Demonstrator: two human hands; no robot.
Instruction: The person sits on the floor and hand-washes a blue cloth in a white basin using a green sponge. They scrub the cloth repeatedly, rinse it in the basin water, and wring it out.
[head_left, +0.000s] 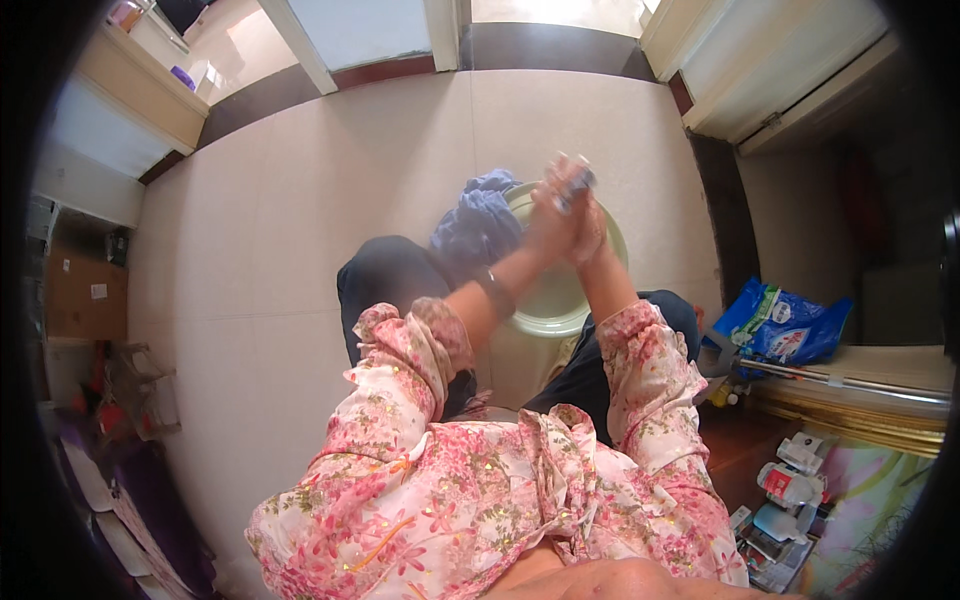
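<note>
Both hands are pressed together above a pale green plastic basin (551, 324) on the floor, blurred by motion. My left hand (553, 214), with a dark band on its wrist, comes in from the left of the picture. My right hand (590, 229) meets it from the other side. A small blue-grey cloth (576, 187) shows between the fingers; which hand grips it more is unclear. Crumpled blue fabric (478, 225) lies at the basin's left edge, partly behind the forearm. The basin's inside is partly covered by my arms.
My knees stand on both sides of the basin. At the right lie a blue plastic bag (784, 322) and a metal pole (847, 382), with bottles (784, 484) and small boxes lower down. A cardboard box (86, 289) is at the far left. Door frames border the tiled floor (247, 262).
</note>
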